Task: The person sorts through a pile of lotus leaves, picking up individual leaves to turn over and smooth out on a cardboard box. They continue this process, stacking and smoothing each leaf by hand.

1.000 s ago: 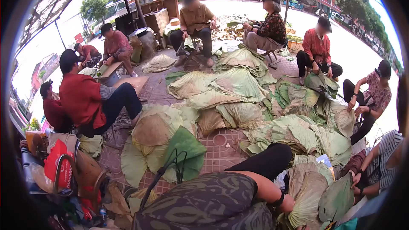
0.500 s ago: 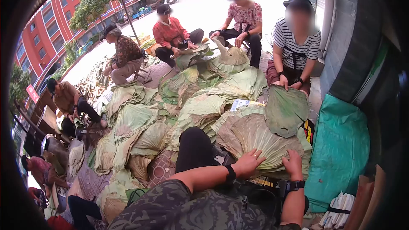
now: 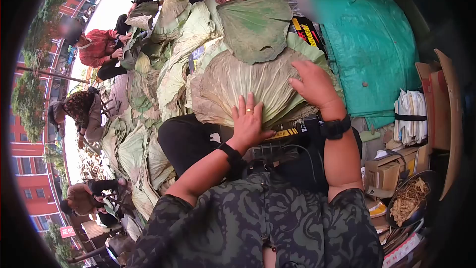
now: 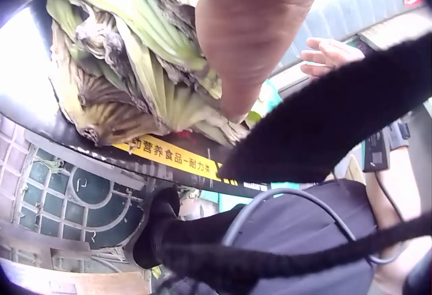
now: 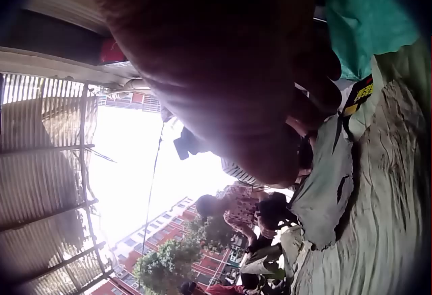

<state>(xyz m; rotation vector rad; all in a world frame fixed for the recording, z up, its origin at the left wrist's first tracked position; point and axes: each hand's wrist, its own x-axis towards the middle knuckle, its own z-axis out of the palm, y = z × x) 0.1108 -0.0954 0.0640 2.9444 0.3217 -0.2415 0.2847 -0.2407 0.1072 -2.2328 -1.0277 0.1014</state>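
A stack of dried lotus leaves, with a brown, ribbed leaf (image 3: 218, 82) uppermost, lies before the wearer. My left hand (image 3: 248, 124) rests on its lower edge with fingers spread. In the left wrist view, the thumb of that hand (image 4: 250, 32) lies against bunched leaf edges (image 4: 155, 72). At the stack's right side my right hand (image 3: 317, 87) is open, fingers slightly bent and gripping nothing; contact with the leaf cannot be told. A greener leaf (image 3: 258, 25), held by a person opposite, overlaps the stack's top. The right wrist view has my palm (image 5: 216, 72) large and dark.
A green tarp (image 3: 377, 44) covers something at the right. Below it are bundled white sheets (image 3: 411, 116), cardboard (image 3: 441, 109) and a bowl of dry scraps (image 3: 409, 201). More leaves (image 3: 134, 149) and several seated people are at the left. A cable (image 4: 297, 194) loops near the lap.
The head view has swung right and down onto the stack. Compared with half a second ago, my left hand lies at the near edge with fingers pointing away, and my right hand reaches farther up its right side.
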